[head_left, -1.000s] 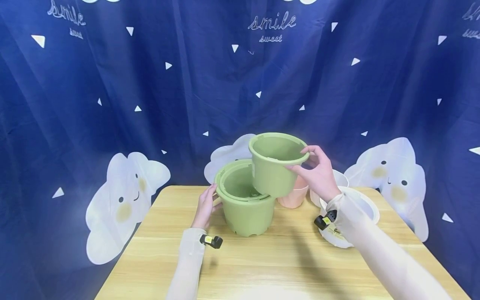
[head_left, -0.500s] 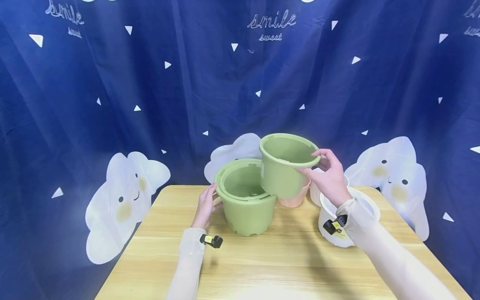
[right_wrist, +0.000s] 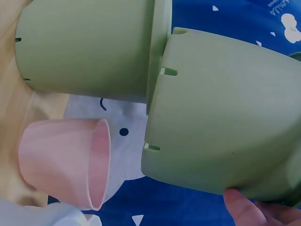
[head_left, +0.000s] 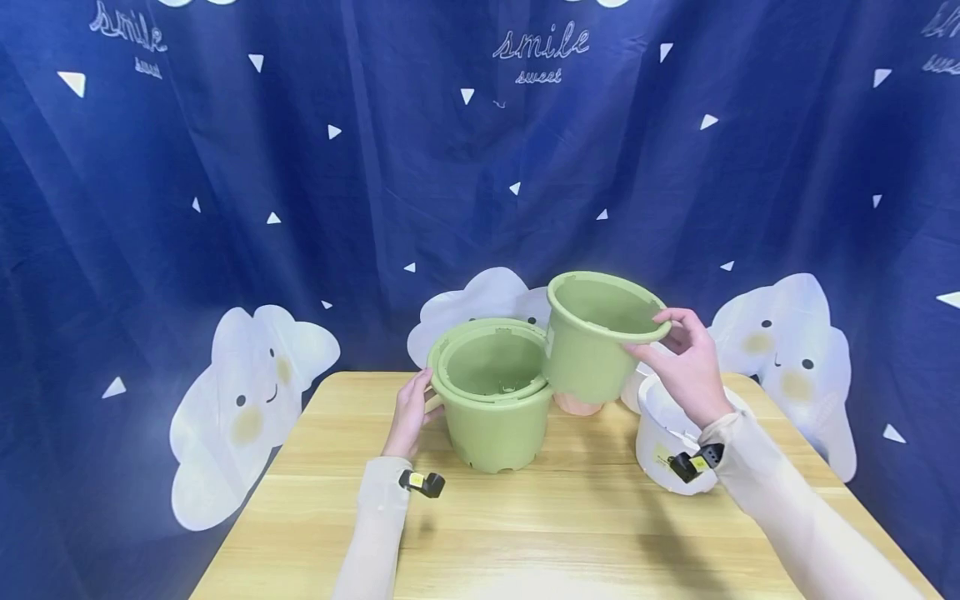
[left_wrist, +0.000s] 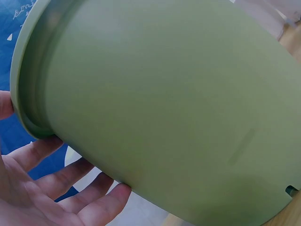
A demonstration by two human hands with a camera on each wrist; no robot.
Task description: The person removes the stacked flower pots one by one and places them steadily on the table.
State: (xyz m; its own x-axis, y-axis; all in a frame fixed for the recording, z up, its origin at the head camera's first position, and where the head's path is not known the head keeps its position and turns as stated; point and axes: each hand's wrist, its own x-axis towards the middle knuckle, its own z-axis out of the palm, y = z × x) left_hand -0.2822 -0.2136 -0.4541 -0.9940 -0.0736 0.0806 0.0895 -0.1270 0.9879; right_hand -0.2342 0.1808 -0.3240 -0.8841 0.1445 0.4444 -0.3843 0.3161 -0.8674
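Note:
My right hand (head_left: 690,367) holds a green flowerpot (head_left: 588,358) by its right rim, raised and tilted with its mouth leaning right. To its left stands a larger green flowerpot (head_left: 495,437) on the table, with another green pot (head_left: 480,362) nested inside. The raised pot's lower left side is right at the nested pots' rim, as the right wrist view shows too. My left hand (head_left: 411,412) grips the left side of the standing pot at the rim. In the left wrist view several fingertips (left_wrist: 123,190) lie against its outer wall.
Behind the raised pot stands a small pink pot (right_wrist: 61,157), mostly hidden in the head view. A white pot (head_left: 660,454) stands at the right, partly behind my right wrist, with another white pot (head_left: 632,396) behind it. A blue curtain (head_left: 375,208) hangs beyond the wooden table (head_left: 480,533).
My right hand has moved right with the raised pot, which has tilted further. It now covers most of the pink pot. My left hand and the standing pot have stayed put.

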